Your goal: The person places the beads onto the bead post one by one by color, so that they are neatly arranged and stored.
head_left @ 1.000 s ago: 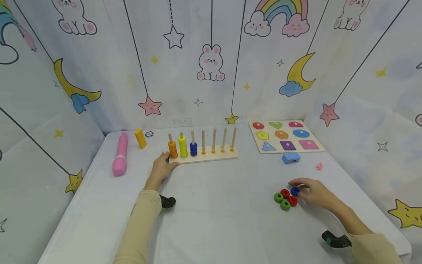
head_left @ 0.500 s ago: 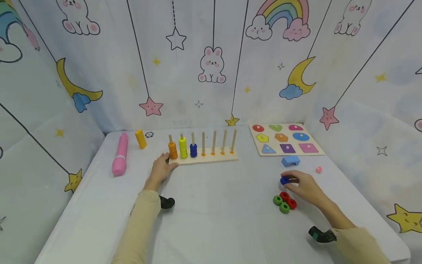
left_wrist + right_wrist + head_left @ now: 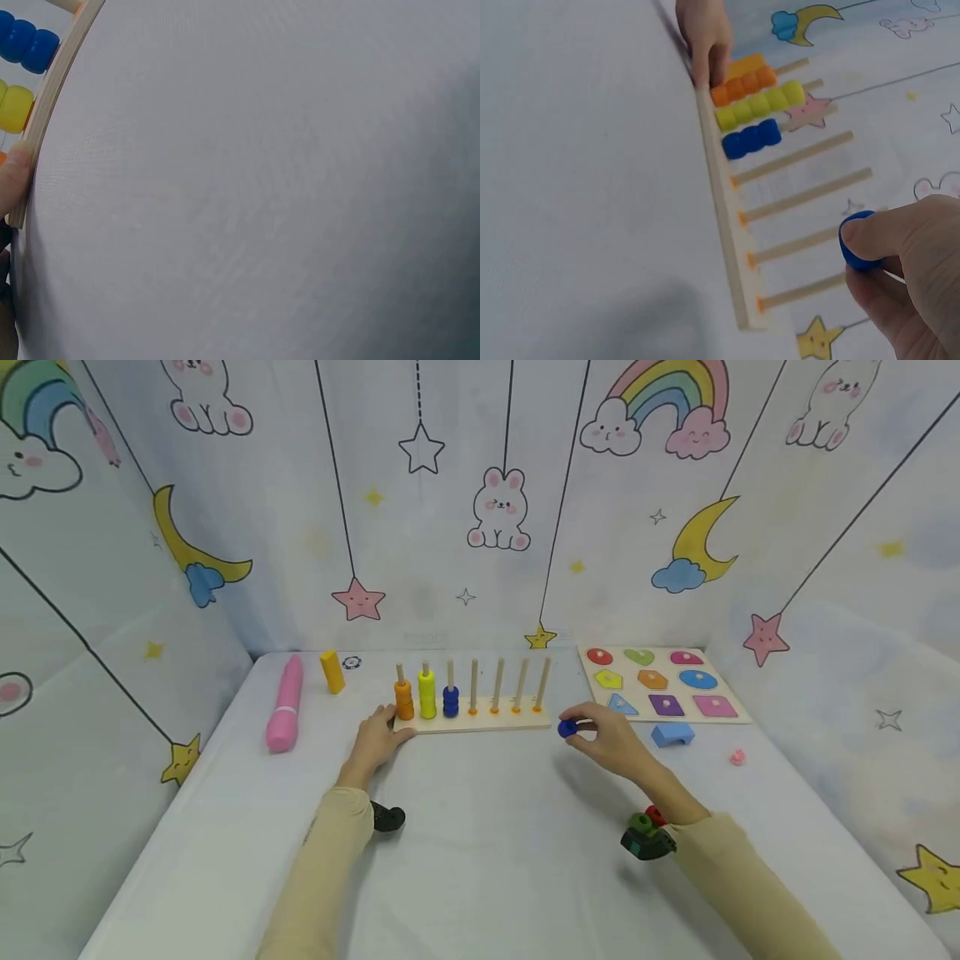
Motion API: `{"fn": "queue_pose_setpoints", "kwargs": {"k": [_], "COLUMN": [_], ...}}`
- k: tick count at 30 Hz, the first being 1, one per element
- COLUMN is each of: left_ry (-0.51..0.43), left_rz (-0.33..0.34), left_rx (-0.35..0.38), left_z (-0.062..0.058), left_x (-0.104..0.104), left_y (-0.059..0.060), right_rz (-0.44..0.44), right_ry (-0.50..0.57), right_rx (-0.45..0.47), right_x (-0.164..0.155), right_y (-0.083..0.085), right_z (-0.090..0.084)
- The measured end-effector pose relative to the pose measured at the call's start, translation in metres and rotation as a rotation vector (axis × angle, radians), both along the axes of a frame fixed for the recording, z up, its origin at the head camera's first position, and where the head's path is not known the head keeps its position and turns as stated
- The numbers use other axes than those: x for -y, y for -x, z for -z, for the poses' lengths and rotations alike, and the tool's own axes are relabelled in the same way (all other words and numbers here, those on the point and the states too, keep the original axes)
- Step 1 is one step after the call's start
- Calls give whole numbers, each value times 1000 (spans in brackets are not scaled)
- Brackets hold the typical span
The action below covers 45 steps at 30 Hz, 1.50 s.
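Note:
A wooden peg rack (image 3: 480,723) (image 3: 718,202) (image 3: 52,97) stands at the back middle of the table, with stacks of orange (image 3: 403,700), yellow (image 3: 427,693) and blue beads (image 3: 451,701) on its three left pegs; the other pegs are bare. My left hand (image 3: 377,737) rests against the rack's left front corner, a fingertip (image 3: 15,184) touching the base. My right hand (image 3: 600,739) pinches a blue bead (image 3: 567,728) (image 3: 857,240) just off the rack's right end. Green (image 3: 640,821) and red beads (image 3: 656,814) lie partly hidden behind my right wrist.
A pink cylinder (image 3: 284,706) and a yellow block (image 3: 332,672) lie at the back left. A shape puzzle board (image 3: 660,684) sits at the back right, with a blue arch block (image 3: 672,734) and a small pink piece (image 3: 737,757) in front of it. Patterned walls enclose the table.
My right hand lifted a blue bead from the pile at the right and carried it left toward the rack's right end. My left hand stayed on the rack.

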<state>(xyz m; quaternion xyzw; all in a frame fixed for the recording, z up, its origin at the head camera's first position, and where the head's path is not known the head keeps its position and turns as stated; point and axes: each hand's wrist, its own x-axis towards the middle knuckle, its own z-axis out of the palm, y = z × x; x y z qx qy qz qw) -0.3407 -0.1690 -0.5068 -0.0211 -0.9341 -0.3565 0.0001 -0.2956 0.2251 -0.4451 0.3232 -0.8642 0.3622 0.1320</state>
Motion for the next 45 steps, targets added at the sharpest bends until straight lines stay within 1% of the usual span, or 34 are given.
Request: {"fn": "queue_pose_setpoints", "kwargs": {"k": [2, 4, 8, 12, 15, 18, 21, 23, 29, 37, 40, 45], "left_ry": [-1, -5, -9, -20, -18, -16, -21, -22, -21, -15, -18, -24], "left_rz": [4, -3, -15, -14, -15, -15, -10, -11, -7, -25, -31, -40], "left_rx": [0, 15, 6, -4, -3, 4, 9, 6, 1, -3, -4, -4], "left_z": [0, 0, -3, -7, -8, -8, -5, -3, 3, 4, 3, -2], "left_x": [-2, -3, -5, -6, -6, -5, -6, -7, -12, -12, -9, -2], "left_y": [1, 1, 1, 3, 3, 3, 1, 0, -1, -1, -1, -1], "right_rz": [-12, -29, -42, -55, -68, -62, -50, -45, -6, -9, -2, -10], "right_ry": [16, 30, 56, 82, 83, 72, 75, 71, -2, -21, -1, 83], "right_rx": [-32, -60, -105, -117, -124, -132, -124, -102, -46, -71, -98, -159], "right_x": [13, 27, 58, 87, 108, 127, 143, 151, 164, 166, 163, 150], "right_y": [6, 12, 26, 41, 51, 62, 72, 77, 87, 89, 87, 81], "right_z": [-7, -14, -29, -42, -49, -53, -55, -55, -50, -47, -47, -51]}}
